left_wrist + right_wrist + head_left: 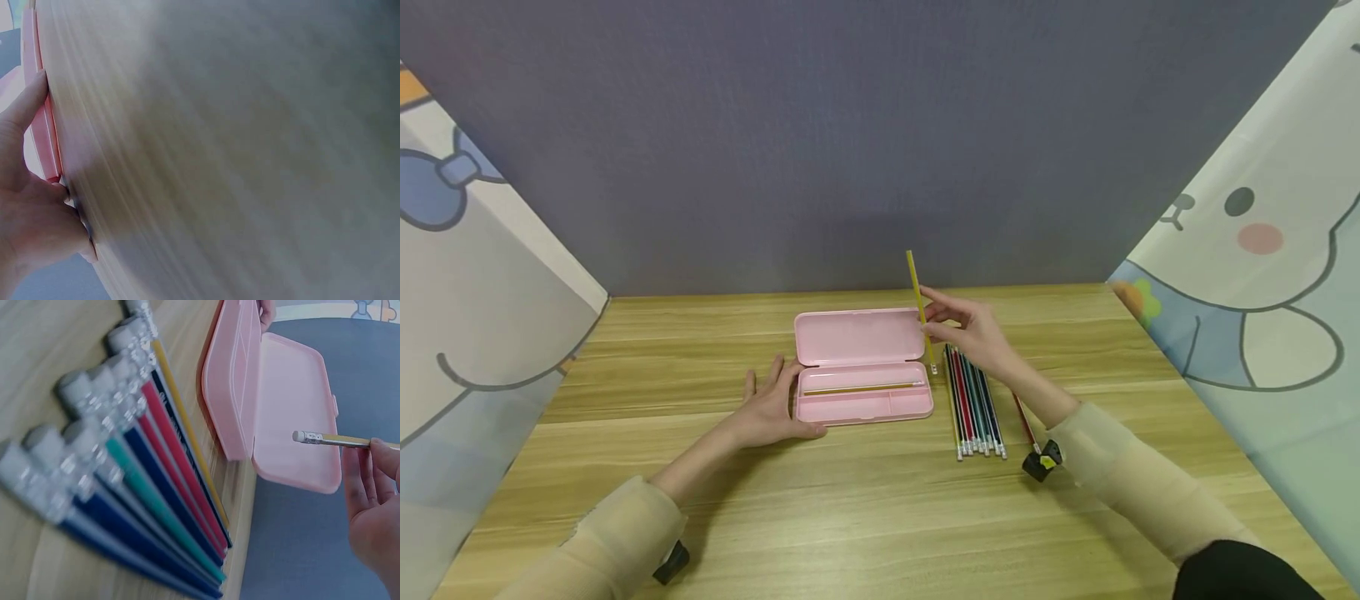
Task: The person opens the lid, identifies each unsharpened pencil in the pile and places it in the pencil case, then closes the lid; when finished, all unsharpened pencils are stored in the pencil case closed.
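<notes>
A pink pencil case [850, 410] lies with its lid [859, 337] folded back on the wooden table. One yellow pencil [859, 388] rests lengthwise in its long rear compartment. My left hand [771, 410] is at the case's left end, thumb along the front edge and fingers spread behind. In the left wrist view the thumb touches the pink side. My right hand [966, 329] pinches another yellow pencil [340, 440] between thumb and fingers, above the right end of the lid, eraser end down. To the right of the case lies a row of several pencils [973, 404], erasers toward me.
A dark red pencil [1024, 423] lies apart, under my right forearm. A grey panel [850, 150] stands along the table's back edge, and cartoon-printed panels [1262, 250] flank both sides. Wooden tabletop [865, 517] stretches in front of the case.
</notes>
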